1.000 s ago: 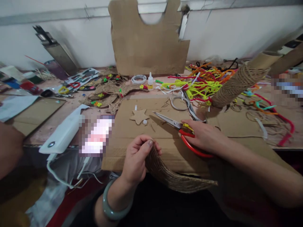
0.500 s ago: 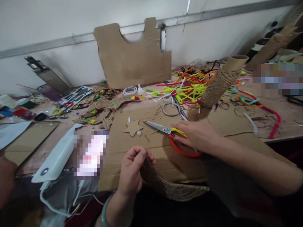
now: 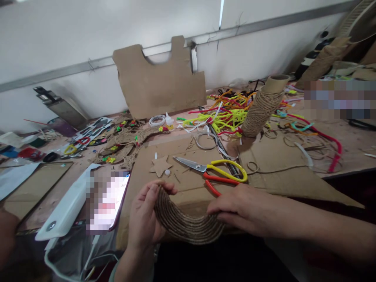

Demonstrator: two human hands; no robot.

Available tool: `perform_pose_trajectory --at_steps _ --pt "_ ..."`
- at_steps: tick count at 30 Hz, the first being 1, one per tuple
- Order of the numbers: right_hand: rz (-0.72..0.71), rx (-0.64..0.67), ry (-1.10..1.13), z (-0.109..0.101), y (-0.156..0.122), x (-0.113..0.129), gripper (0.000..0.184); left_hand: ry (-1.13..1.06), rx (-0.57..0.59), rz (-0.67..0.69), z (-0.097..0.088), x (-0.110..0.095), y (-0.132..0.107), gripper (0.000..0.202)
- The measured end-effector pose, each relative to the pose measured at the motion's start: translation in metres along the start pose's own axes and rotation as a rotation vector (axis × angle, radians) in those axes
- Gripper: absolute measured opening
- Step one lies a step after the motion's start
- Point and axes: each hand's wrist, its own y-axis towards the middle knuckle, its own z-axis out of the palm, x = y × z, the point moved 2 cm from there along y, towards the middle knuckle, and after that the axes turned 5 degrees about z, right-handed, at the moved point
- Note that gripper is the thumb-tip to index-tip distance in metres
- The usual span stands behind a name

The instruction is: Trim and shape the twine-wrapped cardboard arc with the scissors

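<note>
Between my hands hangs a curved, crescent-like piece covered in rows of brown twine. My left hand pinches its upper left end between thumb and fingers. At the other end, my right hand is closed on the twine-covered piece, fingertips partly hidden. Just beyond the right hand, scissors with one yellow and one red handle lie on the cardboard sheet, blades pointing left. A cardboard star and a small white disc rest left of the blades.
A twine spool stands upright at the right, beside a heap of coloured pipe cleaners. A glue bottle is farther back. On the left lie a phone and a white power bank with cables. Cut cardboard leans against the wall.
My right hand has let go of the scissors, which now lie on the cardboard, and has taken the free end of the twine-covered piece. The view has shifted slightly.
</note>
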Motion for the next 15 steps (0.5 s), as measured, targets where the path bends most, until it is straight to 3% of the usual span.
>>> perform_pose_trajectory --at_steps 3,7,11,15 --pt "-0.005 -0.150 0.130 -0.003 0.002 -0.010 0.026 -0.051 -0.005 -0.005 -0.001 -0.001 0.001 0.044" --pt "0.168 -0.363 0.461 0.001 0.009 -0.030 0.029 -0.064 0.034 -0.013 0.000 0.009 -0.003 0.044" --pt "0.232 -0.428 0.666 0.014 0.021 -0.036 0.031 0.064 0.193 -0.096 0.011 0.023 -0.012 0.030" --pt "0.198 -0.396 0.658 0.025 0.025 -0.035 0.032 0.120 0.197 -0.096 0.014 0.027 -0.013 0.023"
